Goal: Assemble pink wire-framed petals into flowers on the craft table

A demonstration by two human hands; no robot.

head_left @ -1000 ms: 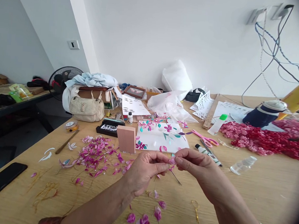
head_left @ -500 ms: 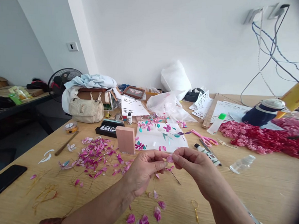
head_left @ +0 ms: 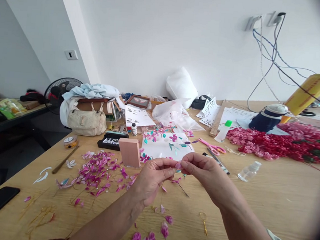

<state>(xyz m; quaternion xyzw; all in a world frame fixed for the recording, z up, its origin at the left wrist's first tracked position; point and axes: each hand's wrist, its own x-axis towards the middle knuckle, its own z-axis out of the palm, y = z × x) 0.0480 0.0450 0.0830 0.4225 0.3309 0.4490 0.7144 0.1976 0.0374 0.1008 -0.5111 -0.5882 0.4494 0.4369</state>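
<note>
The left hand [head_left: 152, 178] and right hand [head_left: 205, 172] meet above the near middle of the surface [head_left: 280, 201], fingertips of both pinching a pink flower [head_left: 178, 166]. Just beyond them stand a pink block [head_left: 129, 152] and a painted sheet [head_left: 169, 147]. Loose petals [head_left: 99, 168] lie to the left and a clear bottle [head_left: 249, 171] to the right.

Matt wooden table [head_left: 280, 201], beige cloth bag [head_left: 87, 121].

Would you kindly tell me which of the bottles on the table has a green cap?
The white bottle beside the pink scissors; the clear bottle has a pale cap, and the little white one a black cap.
</note>
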